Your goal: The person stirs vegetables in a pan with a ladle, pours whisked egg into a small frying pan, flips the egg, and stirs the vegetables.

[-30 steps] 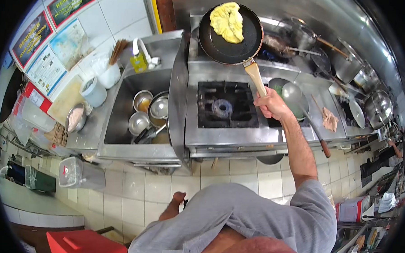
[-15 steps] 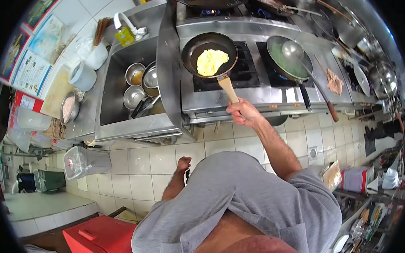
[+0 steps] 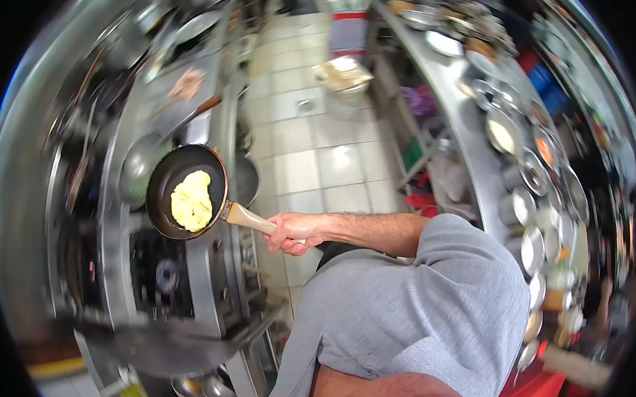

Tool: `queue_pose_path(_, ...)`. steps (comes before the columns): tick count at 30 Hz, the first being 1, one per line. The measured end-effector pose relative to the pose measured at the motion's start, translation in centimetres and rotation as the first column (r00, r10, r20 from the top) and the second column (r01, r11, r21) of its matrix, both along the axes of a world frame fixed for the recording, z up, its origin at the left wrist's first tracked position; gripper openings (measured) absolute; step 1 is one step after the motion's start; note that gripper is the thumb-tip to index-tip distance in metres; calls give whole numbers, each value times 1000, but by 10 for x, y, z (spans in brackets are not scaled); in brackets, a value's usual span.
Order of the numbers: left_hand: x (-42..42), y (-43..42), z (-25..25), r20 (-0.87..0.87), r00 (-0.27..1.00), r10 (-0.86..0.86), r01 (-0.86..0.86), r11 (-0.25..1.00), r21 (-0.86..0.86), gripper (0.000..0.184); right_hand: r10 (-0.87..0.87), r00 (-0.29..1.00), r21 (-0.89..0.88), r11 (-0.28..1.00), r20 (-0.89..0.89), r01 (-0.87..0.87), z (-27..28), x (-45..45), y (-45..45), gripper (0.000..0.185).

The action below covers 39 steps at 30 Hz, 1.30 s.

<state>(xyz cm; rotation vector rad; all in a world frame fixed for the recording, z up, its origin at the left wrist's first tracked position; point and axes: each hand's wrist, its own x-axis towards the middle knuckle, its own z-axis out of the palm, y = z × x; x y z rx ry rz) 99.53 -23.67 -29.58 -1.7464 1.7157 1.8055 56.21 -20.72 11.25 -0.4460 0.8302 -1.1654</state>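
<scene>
My right hand (image 3: pixel 294 233) is closed round the pale handle of a dark frying pan (image 3: pixel 162 216). The pan is held up in the air, roughly level, beside the stove's front edge. A folded yellow omelette (image 3: pixel 192 201) lies inside it, a little right of the middle. Behind the pan, partly covered by it, is a greenish wok (image 3: pixel 133 183). A ladle (image 3: pixel 172 130) with a wooden handle end rests across that wok. My left hand is out of view.
A stove burner (image 3: pixel 165 275) lies to the left, below the pan. On the right runs a long steel counter (image 3: pixel 447 83) crowded with bowls and containers. Tiled floor (image 3: pixel 298 169) stretches between the two. A bin with something on top (image 3: pixel 345 75) stands in the aisle.
My view and body have turned right, away from the sink. The frying pan with the omelette has swung off the burner along with my right hand. My left hand has left the view.
</scene>
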Motion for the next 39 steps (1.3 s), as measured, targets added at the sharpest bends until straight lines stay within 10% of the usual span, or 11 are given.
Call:
queue_pose_path(9,-164,-111,-12,-64,824,-563,556,825,-105,24,-781,614,-112,624,-116,773,69,-83,214,20)
queue_pose_path(12,-259,-71,-8,-154,936,-316,330,941,80,18,-913,394,-161,406,-105,899,89,-108,302,21)
queue_pose_path(17,-383,41,97,-200,904,-379,421,873,246,25,-978,49,-204,91,-204,975,117,-128,464,17)
queue_pose_path(20,-433,54,-28,-208,557,-804,790,591,-166,30,-924,-200,-177,-148,-325,973,129,-127,559,18)
queue_pose_path(28,-506,132,-14,-169,488,-856,856,507,-97,30,-593,-601,-162,-626,-536,763,124,-84,765,29)
queue_pose_path(34,-518,126,17,-134,576,-806,817,573,66,30,-171,-373,-95,-796,-912,598,81,-42,897,17)
queue_pose_path(36,-523,147,95,-93,645,-758,758,620,201,28,157,59,-114,-886,-986,449,63,-38,924,16)
queue_pose_path(39,-536,159,102,-38,543,-839,836,536,118,28,271,311,-123,-898,-911,422,11,-24,994,25)
